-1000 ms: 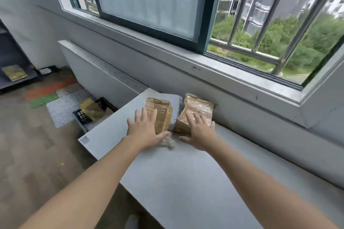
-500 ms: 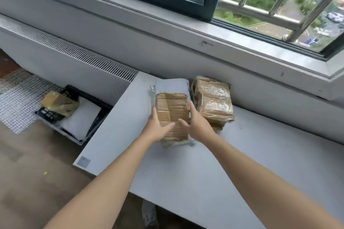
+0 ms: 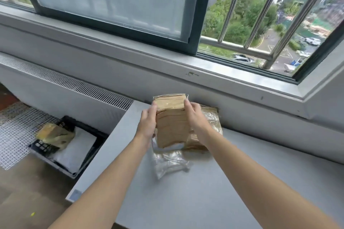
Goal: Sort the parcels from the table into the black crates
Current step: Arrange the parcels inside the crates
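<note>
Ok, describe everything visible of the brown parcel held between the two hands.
The brown parcel is a flat rectangular cardboard packet, seemingly wrapped in glossy clear tape and creased across its face. The left hand grips its left edge, the right hand its right. Its far end tilts up toward the window, and it seems raised above the table. Clear plastic lies under its near end. Another taped parcel lies behind it.

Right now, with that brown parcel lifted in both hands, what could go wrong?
The left hand and right hand grip the brown parcel only by its side edges, so it might slip.
The black crate sits on the floor left of the table; a toss could miss.
The loose clear plastic bag underneath might get dragged off.
</note>
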The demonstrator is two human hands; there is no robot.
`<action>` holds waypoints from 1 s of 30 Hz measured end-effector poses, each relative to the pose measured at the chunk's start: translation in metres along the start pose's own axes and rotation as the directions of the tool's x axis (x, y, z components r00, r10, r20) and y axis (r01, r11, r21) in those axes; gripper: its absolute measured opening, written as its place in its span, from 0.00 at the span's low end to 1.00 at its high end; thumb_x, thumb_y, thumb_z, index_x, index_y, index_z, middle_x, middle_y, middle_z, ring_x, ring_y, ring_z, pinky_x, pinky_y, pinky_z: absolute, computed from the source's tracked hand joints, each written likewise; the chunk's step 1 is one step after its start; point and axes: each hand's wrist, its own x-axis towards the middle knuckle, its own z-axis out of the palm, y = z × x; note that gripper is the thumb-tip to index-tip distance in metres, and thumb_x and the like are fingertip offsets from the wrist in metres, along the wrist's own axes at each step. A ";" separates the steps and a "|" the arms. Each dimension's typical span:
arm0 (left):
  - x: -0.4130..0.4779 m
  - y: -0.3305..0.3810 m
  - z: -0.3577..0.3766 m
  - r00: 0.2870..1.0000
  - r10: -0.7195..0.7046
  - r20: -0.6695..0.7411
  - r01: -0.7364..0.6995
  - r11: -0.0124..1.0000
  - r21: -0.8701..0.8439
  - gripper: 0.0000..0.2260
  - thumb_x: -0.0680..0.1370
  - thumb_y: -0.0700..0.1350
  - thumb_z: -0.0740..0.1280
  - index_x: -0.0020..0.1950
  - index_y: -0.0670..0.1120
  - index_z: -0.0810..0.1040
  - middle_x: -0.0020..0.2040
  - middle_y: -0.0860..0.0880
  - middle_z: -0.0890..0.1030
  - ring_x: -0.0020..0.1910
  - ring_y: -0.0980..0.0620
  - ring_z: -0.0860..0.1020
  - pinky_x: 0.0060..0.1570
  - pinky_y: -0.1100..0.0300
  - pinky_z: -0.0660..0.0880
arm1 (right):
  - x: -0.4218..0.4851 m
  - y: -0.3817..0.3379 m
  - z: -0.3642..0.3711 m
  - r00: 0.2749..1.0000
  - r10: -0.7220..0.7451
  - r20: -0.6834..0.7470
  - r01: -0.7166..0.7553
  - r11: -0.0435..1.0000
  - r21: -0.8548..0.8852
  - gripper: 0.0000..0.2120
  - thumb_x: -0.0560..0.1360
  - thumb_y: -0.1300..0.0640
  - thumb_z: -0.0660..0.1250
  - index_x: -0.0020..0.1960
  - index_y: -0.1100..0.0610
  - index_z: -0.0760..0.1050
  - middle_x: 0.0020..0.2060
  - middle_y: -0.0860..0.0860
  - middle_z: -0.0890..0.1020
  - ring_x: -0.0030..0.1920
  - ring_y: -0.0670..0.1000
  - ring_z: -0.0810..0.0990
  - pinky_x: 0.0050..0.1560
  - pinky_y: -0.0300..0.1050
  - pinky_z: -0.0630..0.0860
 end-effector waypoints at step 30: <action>-0.048 0.031 0.066 0.904 0.404 0.142 -0.398 0.915 -0.069 0.20 0.76 0.38 0.71 0.61 0.56 0.69 0.61 0.55 0.77 0.63 0.59 0.75 0.60 0.60 0.76 | -0.029 0.003 -0.098 0.941 -0.294 0.167 0.213 0.899 0.382 0.34 0.74 0.58 0.74 0.69 0.32 0.62 0.64 0.49 0.77 0.59 0.53 0.81 0.50 0.47 0.80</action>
